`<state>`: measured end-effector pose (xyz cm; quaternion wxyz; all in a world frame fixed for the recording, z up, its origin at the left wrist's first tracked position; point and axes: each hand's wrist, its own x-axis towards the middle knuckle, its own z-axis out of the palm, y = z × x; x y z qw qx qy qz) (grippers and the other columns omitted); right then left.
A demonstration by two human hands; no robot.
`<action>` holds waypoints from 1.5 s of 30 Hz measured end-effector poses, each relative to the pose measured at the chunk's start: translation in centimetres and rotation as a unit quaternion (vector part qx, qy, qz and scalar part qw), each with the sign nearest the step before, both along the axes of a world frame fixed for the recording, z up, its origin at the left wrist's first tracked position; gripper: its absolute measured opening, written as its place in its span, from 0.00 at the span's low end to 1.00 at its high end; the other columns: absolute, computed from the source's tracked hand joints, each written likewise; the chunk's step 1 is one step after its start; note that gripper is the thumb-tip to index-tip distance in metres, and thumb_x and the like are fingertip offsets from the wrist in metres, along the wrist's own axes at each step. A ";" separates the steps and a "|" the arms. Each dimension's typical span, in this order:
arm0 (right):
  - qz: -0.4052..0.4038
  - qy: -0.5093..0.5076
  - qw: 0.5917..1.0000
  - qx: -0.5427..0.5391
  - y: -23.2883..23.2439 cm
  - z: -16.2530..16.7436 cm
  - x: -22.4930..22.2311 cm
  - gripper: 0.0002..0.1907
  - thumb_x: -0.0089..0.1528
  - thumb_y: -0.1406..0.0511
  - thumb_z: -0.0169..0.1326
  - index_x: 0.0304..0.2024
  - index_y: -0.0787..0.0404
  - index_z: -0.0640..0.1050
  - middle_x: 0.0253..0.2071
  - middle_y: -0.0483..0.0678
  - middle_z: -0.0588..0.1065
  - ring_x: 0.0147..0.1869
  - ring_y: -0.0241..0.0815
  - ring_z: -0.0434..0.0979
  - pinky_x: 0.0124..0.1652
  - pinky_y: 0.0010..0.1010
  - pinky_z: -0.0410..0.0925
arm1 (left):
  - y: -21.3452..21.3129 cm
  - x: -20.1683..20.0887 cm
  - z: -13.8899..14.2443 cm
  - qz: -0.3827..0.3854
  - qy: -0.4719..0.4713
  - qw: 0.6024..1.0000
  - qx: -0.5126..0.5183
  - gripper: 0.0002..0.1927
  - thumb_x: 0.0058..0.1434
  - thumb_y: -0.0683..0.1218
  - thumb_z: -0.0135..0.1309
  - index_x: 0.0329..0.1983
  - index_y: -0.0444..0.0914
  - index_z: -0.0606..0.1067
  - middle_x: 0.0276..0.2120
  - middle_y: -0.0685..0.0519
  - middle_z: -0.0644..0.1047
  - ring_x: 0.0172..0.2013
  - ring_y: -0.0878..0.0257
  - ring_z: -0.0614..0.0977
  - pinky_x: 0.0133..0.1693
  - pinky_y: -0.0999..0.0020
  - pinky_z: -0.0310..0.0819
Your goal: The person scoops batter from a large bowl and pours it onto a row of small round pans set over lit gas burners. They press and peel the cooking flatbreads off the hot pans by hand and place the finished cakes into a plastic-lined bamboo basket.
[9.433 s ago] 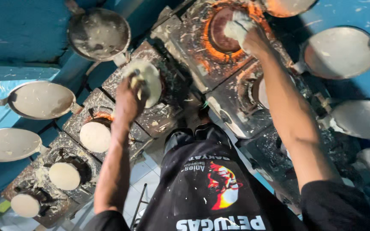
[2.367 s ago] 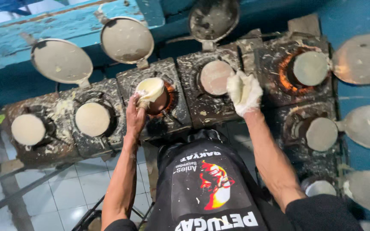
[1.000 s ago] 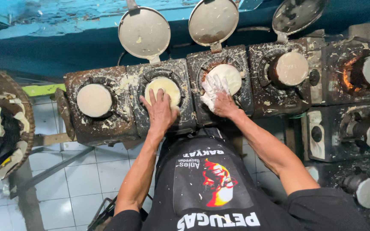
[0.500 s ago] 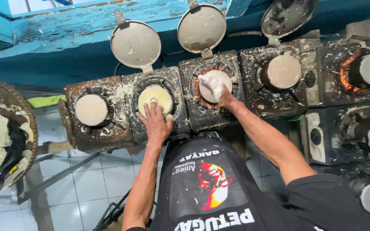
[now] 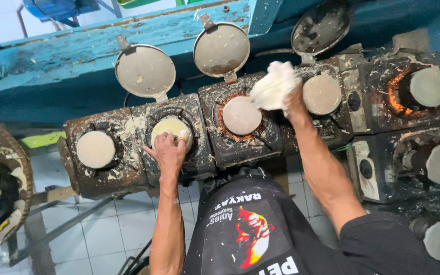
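1. The left hand (image 5: pixel 168 151) is laid on the pale disc (image 5: pixel 171 131) in the second mould (image 5: pixel 171 135) from the left; the fingers are pressed onto the disc's near edge, flat rather than clenched around anything.
2. The right hand (image 5: pixel 290 99) is clenched on a white wad (image 5: pixel 275 87) – cloth or dough, it cannot be told which – which is held above the gap between the third mould (image 5: pixel 241 116) and the fourth mould (image 5: pixel 322 94).
3. The third mould is topped with a flat pinkish-grey disc, and an orange glow is seen around its rim.
4. A pale disc is also carried by the first mould (image 5: pixel 95 149), at the far left of the stove row (image 5: pixel 128 173), which is blackened and spattered with batter.
5. Three round lids are stood open behind the moulds – one lid (image 5: pixel 145 71) behind the second, one lid (image 5: pixel 221 50) behind the third, and a darker lid (image 5: pixel 322 26) behind the fourth.
6. More burners are ranged to the right, one (image 5: pixel 430 86) ringed with an orange glow.
7. A basket (image 5: pixel 24 173) with pale pieces in it is seen at the left edge, well apart from both hands.
8. A black apron (image 5: pixel 245 229) is worn, and a white tiled floor (image 5: pixel 103 234) lies below.
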<state>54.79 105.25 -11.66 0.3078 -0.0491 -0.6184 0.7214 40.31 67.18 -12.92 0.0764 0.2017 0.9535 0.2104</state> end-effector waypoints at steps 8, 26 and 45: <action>0.017 -0.236 0.926 -0.293 -1.1 -0.1 -1.1 0.38 0.68 0.39 0.42 0.56 0.65 0.76 0.49 0.53 0.80 0.51 0.47 0.82 0.53 0.38 0.75 | 3.6 3.6 -1.7 0.041 0.107 0.989 -0.093 0.34 0.47 0.57 0.66 0.51 0.30 0.75 0.61 0.37 0.70 0.65 0.39 0.64 0.64 0.21 0.31; 0.081 -0.187 0.956 -0.212 -6.2 4.0 4.6 0.35 0.73 0.48 0.47 0.65 0.75 0.69 0.61 0.64 0.73 0.63 0.56 0.74 0.60 0.48 0.67 | 2.8 4.3 -1.2 0.032 0.152 0.986 -0.066 0.40 0.44 0.54 0.64 0.59 0.31 0.70 0.64 0.35 0.64 0.69 0.34 0.57 0.65 0.20 0.30; 0.109 -0.134 0.888 -0.426 -11.1 4.1 4.5 0.28 0.73 0.54 0.49 0.61 0.74 0.74 0.60 0.62 0.76 0.56 0.57 0.77 0.58 0.43 0.70 | -15.2 -11.4 9.7 0.212 -0.278 0.805 0.480 0.16 0.57 0.42 0.60 0.48 0.31 0.78 0.37 0.50 0.82 0.35 0.63 0.84 0.38 0.69 0.79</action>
